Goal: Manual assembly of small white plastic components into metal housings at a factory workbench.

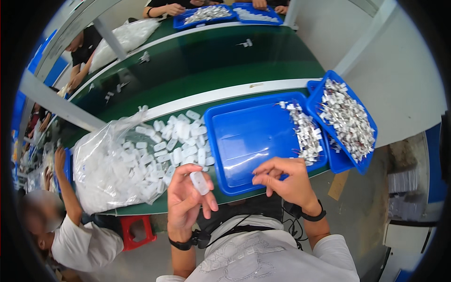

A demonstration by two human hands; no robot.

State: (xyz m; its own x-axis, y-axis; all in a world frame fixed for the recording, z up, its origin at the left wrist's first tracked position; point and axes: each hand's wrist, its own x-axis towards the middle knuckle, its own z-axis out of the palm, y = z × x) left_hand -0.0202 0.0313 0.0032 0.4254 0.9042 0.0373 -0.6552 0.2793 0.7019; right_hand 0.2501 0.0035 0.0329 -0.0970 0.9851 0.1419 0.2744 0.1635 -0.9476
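Observation:
A small white plastic casing (pixel 199 183), oblong with rounded ends, rests against the fingers of my left hand (pixel 185 199), which holds it near the table's front edge. To the right, my right hand (pixel 289 177) hovers at the near rim of a blue tray (pixel 253 127), thumb and fingertips pressed together. Anything between those fingertips is too small to make out. Silvery-white little parts with thin wires (pixel 306 136) lie along the tray's right side. Beside its left wall spreads a loose pile of white casings (pixel 181 136), spilling from a clear plastic bag (pixel 101 162).
A second blue tray (pixel 345 120), heaped with small wired parts, leans over the right end of the big tray. Beyond a white rail runs a green conveyor belt (pixel 202 66) carrying a few pieces. Other people work across it and at left, near a red stool (pixel 137 230).

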